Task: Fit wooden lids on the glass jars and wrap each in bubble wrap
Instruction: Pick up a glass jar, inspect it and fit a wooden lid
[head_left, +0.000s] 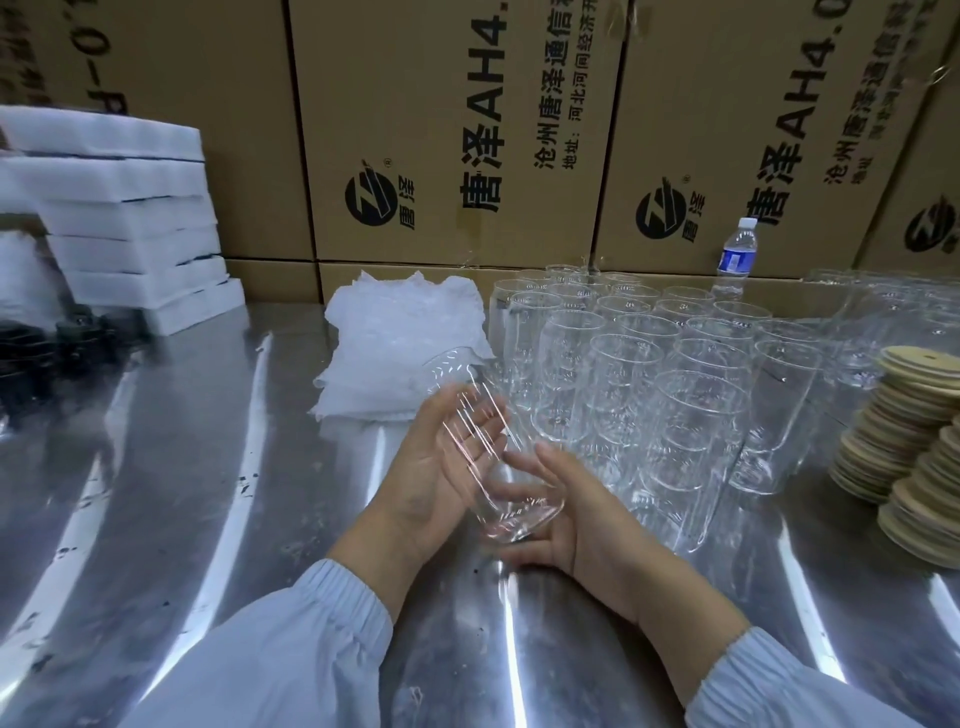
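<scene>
A clear glass jar (488, 457) lies tilted between both palms above the steel table, its mouth pointing away toward the bubble wrap and its base toward me. My left hand (441, 467) supports its left side with fingers spread. My right hand (566, 514) cups its base from the right. A stack of bubble wrap sheets (395, 338) lies just beyond the hands. Several empty glass jars (649, 364) stand upright in rows to the right. Stacks of round wooden lids (914, 447) sit at the right edge.
Cardboard boxes (457, 130) form a wall along the back of the shiny steel table (208, 493). White foam trays (130, 228) are stacked at the back left, with dark objects (47, 353) beside them. A water bottle (735, 260) stands behind the jars.
</scene>
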